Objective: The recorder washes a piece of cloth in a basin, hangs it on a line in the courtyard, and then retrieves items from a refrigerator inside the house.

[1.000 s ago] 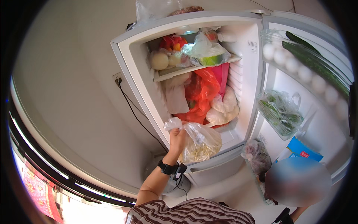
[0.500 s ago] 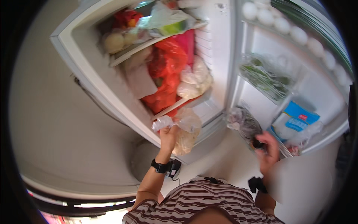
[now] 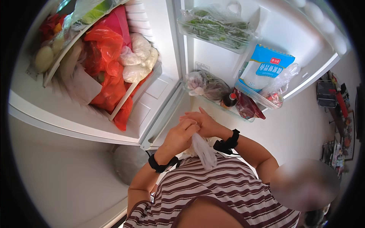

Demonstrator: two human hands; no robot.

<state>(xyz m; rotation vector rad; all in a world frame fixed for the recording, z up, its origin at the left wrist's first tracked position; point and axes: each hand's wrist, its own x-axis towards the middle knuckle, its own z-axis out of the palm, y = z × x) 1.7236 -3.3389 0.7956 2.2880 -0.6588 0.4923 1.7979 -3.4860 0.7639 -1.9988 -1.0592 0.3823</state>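
Observation:
My left hand is closed on the gathered neck of a clear plastic bag, whose loose end hangs against my striped shirt. Pale contents show in a small patch under the hand; most of the bag is hidden. My right hand lies over the left one's fingers, its own fingers stretched out and slightly apart; its thumb is hidden. Both hands are together before my chest, in front of the open fridge. On the lowest door shelf, just beyond them, stand a dark bottle with a red cap and a dark red packet.
At left, the fridge compartment holds red plastic bags and knotted bags of pale food. The open door carries bagged greens, a blue-and-white packet, eggs and a bag of dark produce.
My left hand has brought the bag from the fridge's front edge toward my chest. My right hand has left the lower door shelf and joined it. The view has shifted right.

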